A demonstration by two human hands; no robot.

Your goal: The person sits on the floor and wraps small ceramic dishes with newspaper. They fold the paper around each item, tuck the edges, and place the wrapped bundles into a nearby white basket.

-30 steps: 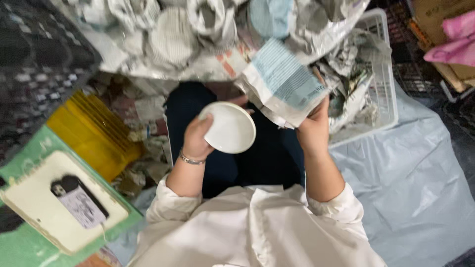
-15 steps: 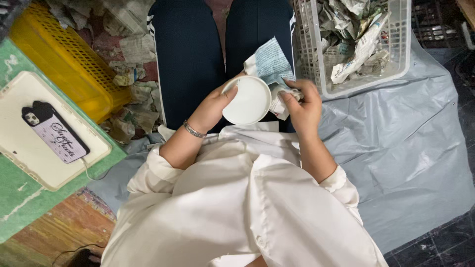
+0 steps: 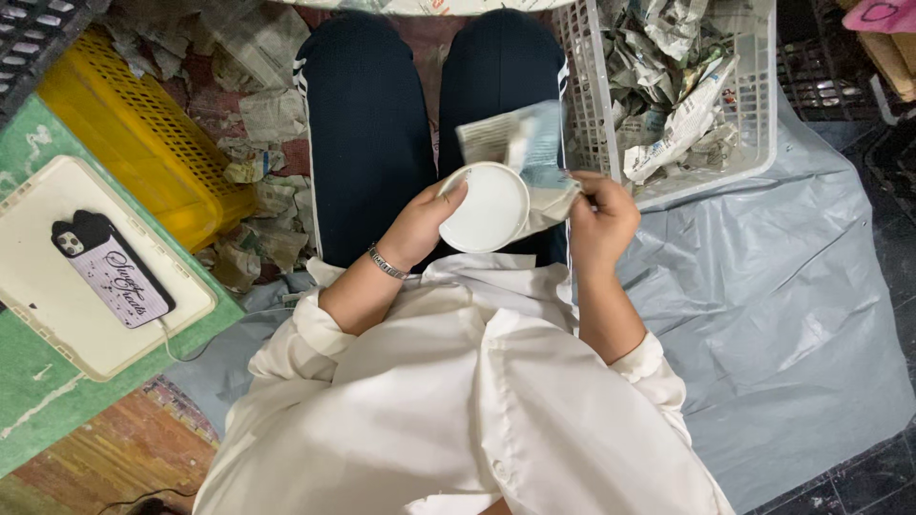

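Left hand [image 3: 420, 224] comes in from lower left over the left thigh, forearm bare with the white sleeve pushed up, metal bracelet [image 3: 386, 262] at the wrist; fingers curl around the left rim of a white dish [image 3: 487, 208], thumb laid across its near-left edge, so it is gripped at the rim, hand closed on it. Right hand [image 3: 599, 215] rises from lower right, wrist nearly straight, fingers folded in tight on a sheet of newspaper [image 3: 530, 153], pinching it at the sheet's lower right corner just beside the dish. Dish sits over the lap between the two knees, at mid-frame, above the dark trousers [image 3: 367, 143]. It is round, so no real long axis; its flat open face tilts up toward the camera. Plain matte white, thin raised rim, no pattern visible, looks clean. Newspaper lies behind and to the right of the dish, touching its right edge and wrapping under it; its long side runs roughly upper-left to lower-right, free end pointing up and away from the body, slightly blurred. Paper is greyish with pale blue printed blocks, creased. White plastic basket [image 3: 763, 114] full of crumpled newspaper wads stands near the right knee on a grey plastic sheet [image 3: 792, 315]. Yellow crate [image 3: 134, 143] sits left of the left leg, paper scraps around it. Phone [image 3: 113, 272] in a pale case lies on a cream tray [image 3: 38, 315] far left.
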